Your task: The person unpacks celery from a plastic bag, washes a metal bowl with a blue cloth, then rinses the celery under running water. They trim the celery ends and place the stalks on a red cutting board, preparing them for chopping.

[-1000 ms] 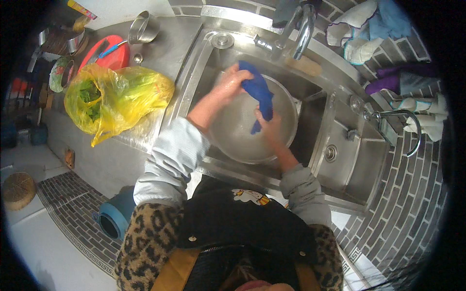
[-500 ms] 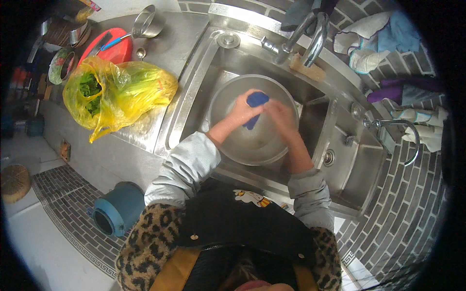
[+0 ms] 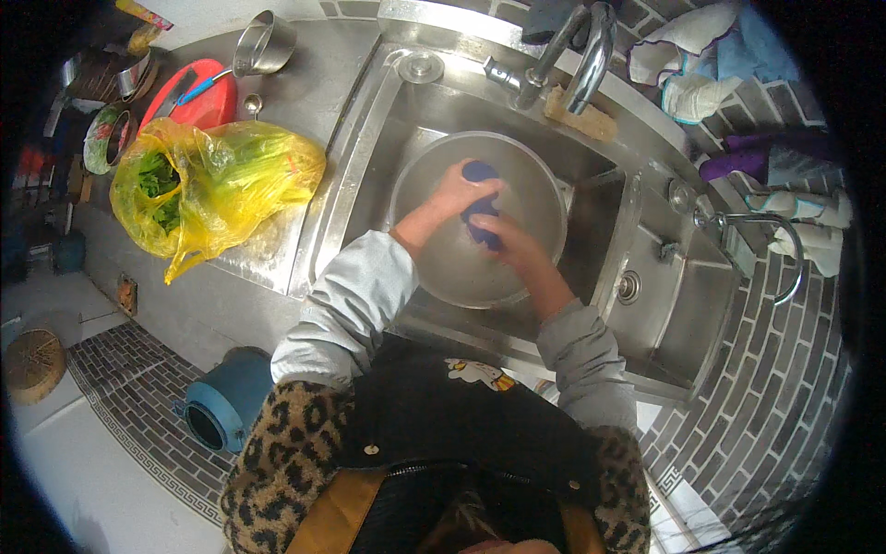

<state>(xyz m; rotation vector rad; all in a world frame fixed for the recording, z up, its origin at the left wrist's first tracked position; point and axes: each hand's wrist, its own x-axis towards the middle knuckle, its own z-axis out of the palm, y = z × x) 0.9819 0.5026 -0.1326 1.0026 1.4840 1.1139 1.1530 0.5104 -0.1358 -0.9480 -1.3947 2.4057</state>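
Note:
Over a large round metal basin in the left sink bowl, both my hands are on a long, dark blue-purple thing. Fingers and blur hide much of it, and I cannot make out its kind. My left hand is wrapped round its upper part. Lower down, my right hand closes on it from the right, fingers across its front. The basin's pale inside looks cloudy and wet.
A yellow plastic bag of leafy greens lies on the left counter, near a red cutting board, a steel pot and a spoon. A curved tap rises behind the basin. Another tap stands by the right sink bowl.
My right hand has come down and left onto the lower part of the blue-purple thing. My left hand still grips its upper part. The whole view has shifted slightly.

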